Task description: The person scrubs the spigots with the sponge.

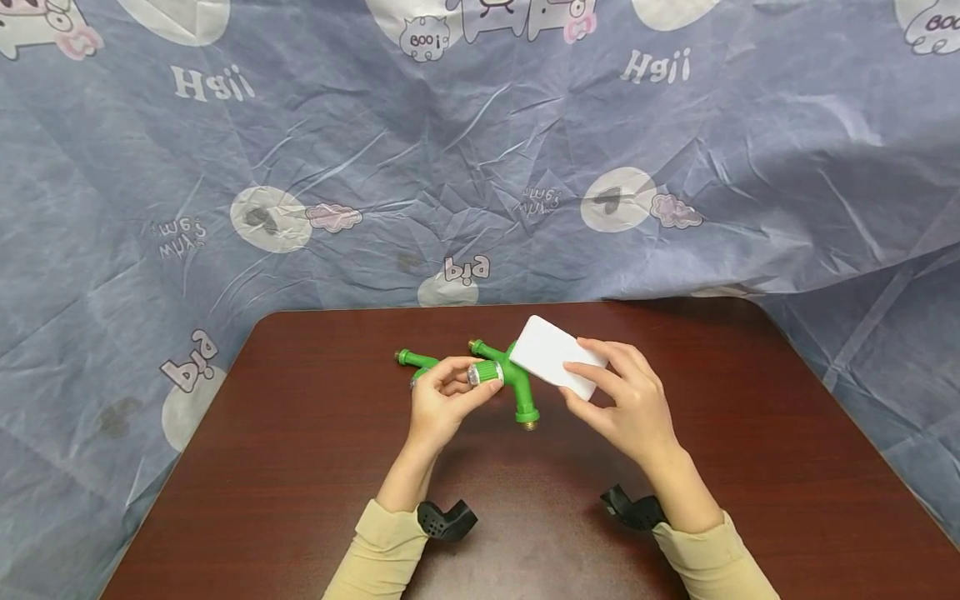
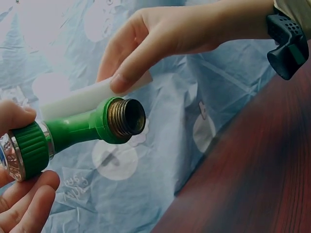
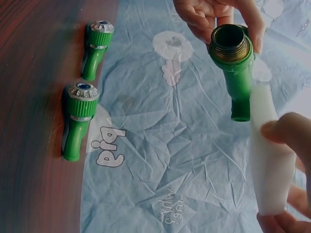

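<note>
My left hand [image 1: 442, 402] grips a green plastic tap [image 1: 522, 393] by its ribbed knob [image 2: 33, 150], thumb on one side and fingers on the other. The tap's brass threaded end [image 2: 125, 117] points away from that hand. In my right hand [image 1: 633, 404] is a white sponge block [image 1: 551, 354], pinched between thumb and fingers. One end of the block lies right along the tap's green body in the right wrist view. Both are held up over the table.
Two more green taps, a nearer one [image 3: 80, 121] and a farther one [image 3: 98, 48], rest on the dark red-brown table [image 1: 300, 467]. Behind the table hangs a wrinkled blue-grey printed cloth [image 1: 420, 167]. Black wrist mounts [image 1: 447, 521] sit at both cuffs.
</note>
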The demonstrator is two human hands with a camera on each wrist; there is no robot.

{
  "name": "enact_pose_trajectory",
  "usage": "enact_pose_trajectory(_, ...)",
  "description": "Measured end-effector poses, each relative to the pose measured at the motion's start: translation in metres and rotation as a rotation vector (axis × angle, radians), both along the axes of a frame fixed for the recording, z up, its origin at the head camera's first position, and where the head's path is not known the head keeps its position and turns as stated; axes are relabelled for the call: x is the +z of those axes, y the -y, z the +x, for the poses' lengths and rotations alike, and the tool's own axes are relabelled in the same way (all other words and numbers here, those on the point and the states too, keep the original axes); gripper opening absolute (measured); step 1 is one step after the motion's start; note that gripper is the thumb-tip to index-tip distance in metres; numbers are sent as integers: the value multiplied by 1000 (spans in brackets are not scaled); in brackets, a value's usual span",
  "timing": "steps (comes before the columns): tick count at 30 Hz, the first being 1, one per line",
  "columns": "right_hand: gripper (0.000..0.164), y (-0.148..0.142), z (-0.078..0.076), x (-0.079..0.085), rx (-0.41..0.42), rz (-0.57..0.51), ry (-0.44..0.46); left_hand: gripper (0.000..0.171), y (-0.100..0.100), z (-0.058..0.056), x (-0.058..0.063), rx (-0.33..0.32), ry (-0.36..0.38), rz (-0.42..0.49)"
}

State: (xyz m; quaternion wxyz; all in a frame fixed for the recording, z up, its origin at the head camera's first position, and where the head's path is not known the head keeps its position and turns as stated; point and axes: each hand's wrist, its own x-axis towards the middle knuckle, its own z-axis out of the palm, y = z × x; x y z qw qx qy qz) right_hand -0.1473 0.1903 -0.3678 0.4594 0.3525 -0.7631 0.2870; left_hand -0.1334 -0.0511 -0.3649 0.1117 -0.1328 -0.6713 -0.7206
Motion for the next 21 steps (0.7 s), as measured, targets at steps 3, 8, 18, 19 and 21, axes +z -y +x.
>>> enact_pose_trajectory(3, 21, 1, 1, 1, -30, -48, -7, 29, 1, -1, 0, 11, -17, -4)
enact_pose_trajectory(8, 21, 2, 2, 1, 80, -5, 34, 31, 1, -2, -1, 11, -60, 21)
enact_pose_trajectory(18, 22, 0, 1, -1, 48, -23, 66, 32, 1, -2, -1, -30, -67, 35)
enact_pose_trajectory(19, 22, 1, 1, -2, 64, -19, 73, 32, 1, -2, -1, -35, -72, 13)
enact_pose_trajectory(21, 21, 1, 2, -2, 90, -2, 84, 32, 2, -1, -1, -46, -79, -32)
